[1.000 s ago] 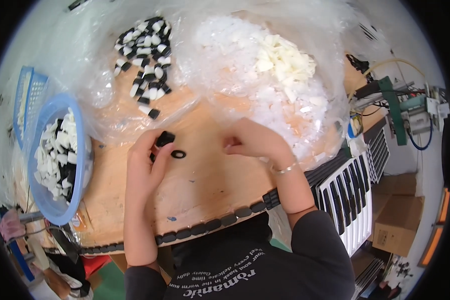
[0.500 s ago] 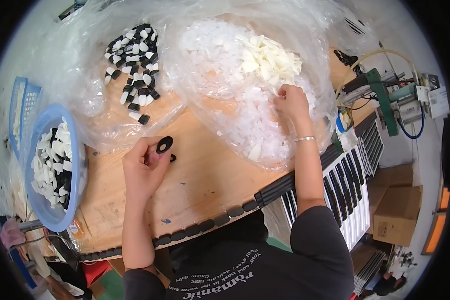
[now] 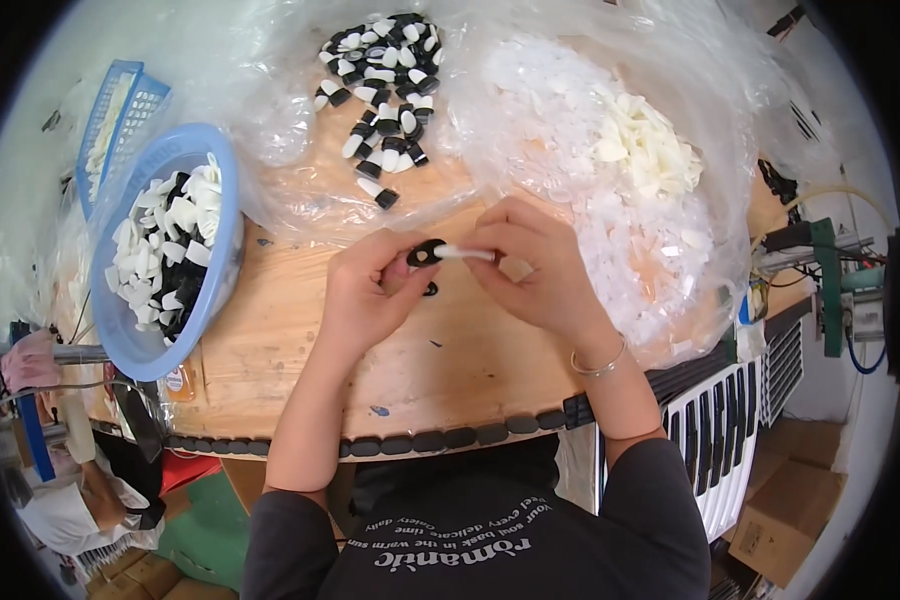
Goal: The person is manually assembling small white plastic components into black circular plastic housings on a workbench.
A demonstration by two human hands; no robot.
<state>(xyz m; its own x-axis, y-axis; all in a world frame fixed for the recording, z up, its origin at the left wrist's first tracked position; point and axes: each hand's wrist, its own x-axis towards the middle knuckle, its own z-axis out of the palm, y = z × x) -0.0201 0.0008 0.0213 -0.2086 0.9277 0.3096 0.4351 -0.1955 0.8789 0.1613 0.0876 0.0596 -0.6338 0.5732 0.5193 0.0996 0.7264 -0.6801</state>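
Between the thumb and fingers of my left hand (image 3: 365, 290) is a small black oval piece (image 3: 423, 254) with a pale spot in its face. A second black bit (image 3: 430, 289) shows just below those fingertips. My right hand (image 3: 540, 265) pinches a thin white strip (image 3: 460, 252), whose left end meets the black piece; whether it sits inside cannot be told. Both hands are above the wooden table (image 3: 470, 385). Beyond them lies a pile of black-and-white pieces (image 3: 385, 75). To the right, cream-coloured pieces (image 3: 650, 150) lie on translucent white ones (image 3: 650, 235).
A blue basin (image 3: 232, 170) of white and black pieces stands at the left, with a blue basket (image 3: 150, 95) behind it. Clear plastic sheeting (image 3: 280, 190) covers the back. Dark pads line the table edge (image 3: 460, 438). A green-framed machine (image 3: 827, 300) stands far right.
My right hand has left the white and cream pieces with a white strip and come to my left hand. The view has swung, so the table contents appear further right.
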